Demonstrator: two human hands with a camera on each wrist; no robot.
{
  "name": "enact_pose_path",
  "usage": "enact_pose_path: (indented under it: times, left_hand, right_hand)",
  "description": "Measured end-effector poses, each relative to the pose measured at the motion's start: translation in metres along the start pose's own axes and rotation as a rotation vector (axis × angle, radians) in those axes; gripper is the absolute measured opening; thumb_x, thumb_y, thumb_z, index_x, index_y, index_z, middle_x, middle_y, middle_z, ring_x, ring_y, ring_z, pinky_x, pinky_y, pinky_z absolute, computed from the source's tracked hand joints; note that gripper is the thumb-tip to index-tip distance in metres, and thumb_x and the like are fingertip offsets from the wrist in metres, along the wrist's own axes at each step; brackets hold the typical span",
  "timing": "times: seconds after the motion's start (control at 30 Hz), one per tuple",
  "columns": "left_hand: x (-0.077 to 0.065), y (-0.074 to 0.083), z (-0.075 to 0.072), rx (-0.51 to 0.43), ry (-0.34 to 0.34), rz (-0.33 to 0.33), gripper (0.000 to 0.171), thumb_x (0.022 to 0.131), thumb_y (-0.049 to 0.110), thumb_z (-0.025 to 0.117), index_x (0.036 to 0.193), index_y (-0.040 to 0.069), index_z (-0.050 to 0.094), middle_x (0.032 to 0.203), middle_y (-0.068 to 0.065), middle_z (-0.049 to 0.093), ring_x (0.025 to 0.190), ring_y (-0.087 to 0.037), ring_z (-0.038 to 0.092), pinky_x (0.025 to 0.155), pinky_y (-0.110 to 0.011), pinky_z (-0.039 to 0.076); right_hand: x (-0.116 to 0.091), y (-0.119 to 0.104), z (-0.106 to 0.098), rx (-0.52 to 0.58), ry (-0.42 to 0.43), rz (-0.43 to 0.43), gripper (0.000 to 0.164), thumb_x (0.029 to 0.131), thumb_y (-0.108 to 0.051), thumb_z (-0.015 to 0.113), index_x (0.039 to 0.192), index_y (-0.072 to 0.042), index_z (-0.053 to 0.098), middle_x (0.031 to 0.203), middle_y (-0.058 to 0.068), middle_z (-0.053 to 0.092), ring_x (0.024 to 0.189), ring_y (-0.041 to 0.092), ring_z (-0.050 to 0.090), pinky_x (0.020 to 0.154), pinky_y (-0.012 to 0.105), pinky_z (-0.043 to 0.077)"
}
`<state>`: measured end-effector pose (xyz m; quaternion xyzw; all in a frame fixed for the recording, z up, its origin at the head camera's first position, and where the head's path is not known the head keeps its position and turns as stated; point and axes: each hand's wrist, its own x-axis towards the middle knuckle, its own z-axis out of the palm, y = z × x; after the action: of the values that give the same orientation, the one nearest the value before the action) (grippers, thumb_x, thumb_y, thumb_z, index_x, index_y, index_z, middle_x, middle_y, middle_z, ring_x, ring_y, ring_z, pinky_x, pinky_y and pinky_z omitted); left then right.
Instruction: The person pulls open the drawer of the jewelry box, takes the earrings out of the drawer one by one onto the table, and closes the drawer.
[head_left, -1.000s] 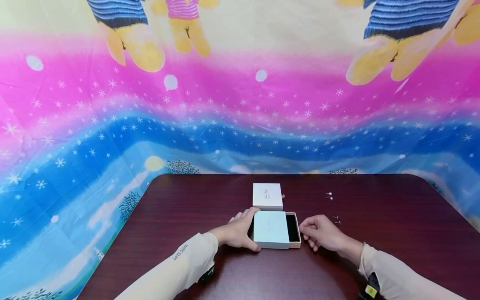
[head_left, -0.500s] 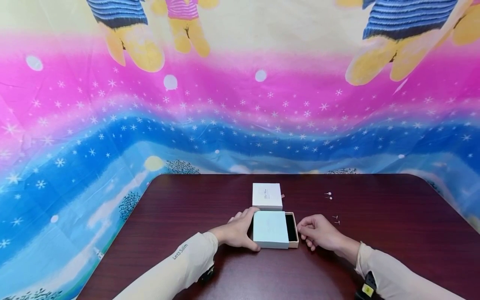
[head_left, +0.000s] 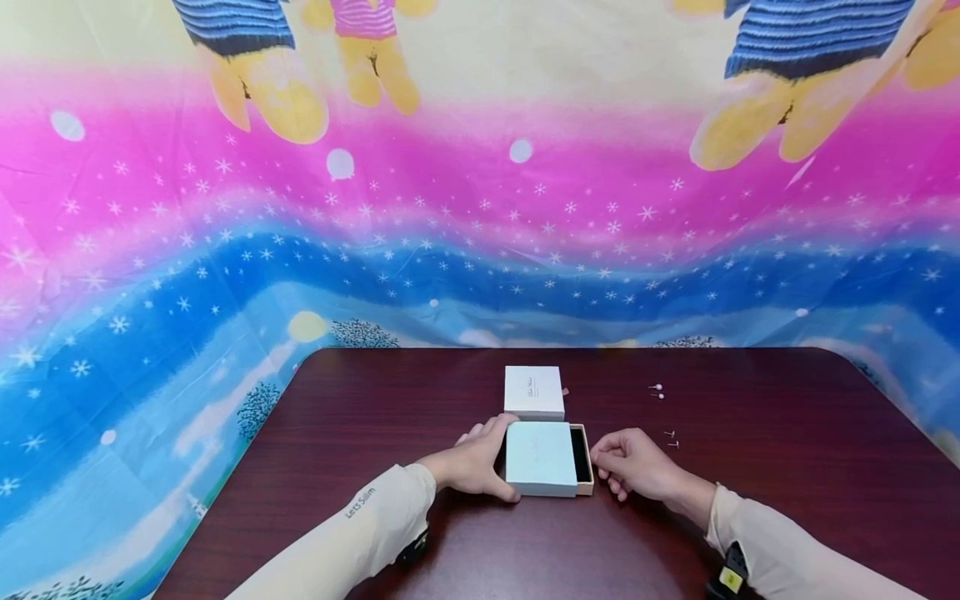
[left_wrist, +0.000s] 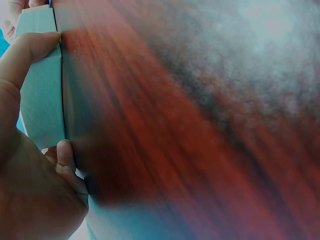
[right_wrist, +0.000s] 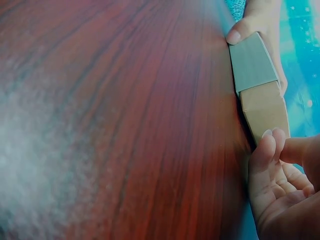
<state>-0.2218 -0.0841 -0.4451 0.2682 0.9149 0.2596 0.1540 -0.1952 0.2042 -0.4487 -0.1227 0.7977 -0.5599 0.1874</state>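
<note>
On the table lies a small pale-green box with a sliding drawer. My left hand (head_left: 474,463) grips its sleeve (head_left: 542,452) from the left, thumb on the near side and fingers on the far side. Out of the sleeve's right end sticks a short part of the drawer (head_left: 581,458), tan at the rim and black inside. Loosely bent, the fingers of my right hand (head_left: 642,463) rest against the drawer's outer end. In the right wrist view, the fingertips touch the tan drawer wall (right_wrist: 263,111); whether a pull tab lies behind them is hidden.
A second white box (head_left: 533,392) with printed lettering stands just behind, a small pinkish tab (head_left: 566,392) at its right side. To the right lie two pearl-headed stud earrings (head_left: 657,387) and two small metal studs (head_left: 671,433). A printed cloth hangs behind the dark table (head_left: 360,392).
The drawer has slid a little to the left into its sleeve, and my right hand has moved left with it. My left hand has stayed in place on the sleeve.
</note>
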Motion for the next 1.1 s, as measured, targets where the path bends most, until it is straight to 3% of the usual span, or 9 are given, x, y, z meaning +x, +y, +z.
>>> enact_pose_path:
  times: [1.1]
  left_hand:
    - [0.001,-0.001,0.002,-0.007,0.001,-0.013,0.108,0.067,0.036,0.09,0.153,0.019,0.026,0.146,-0.002,0.045,0.116,-0.017,0.042,0.097,-0.034,0.034]
  right_hand:
    - [0.007,-0.002,0.011,0.017,-0.005,-0.027,0.02,0.101,-0.005,0.054,0.099,0.011,0.064,0.07,0.002,0.057,0.051,0.006,0.054,0.05,0.025,0.052]
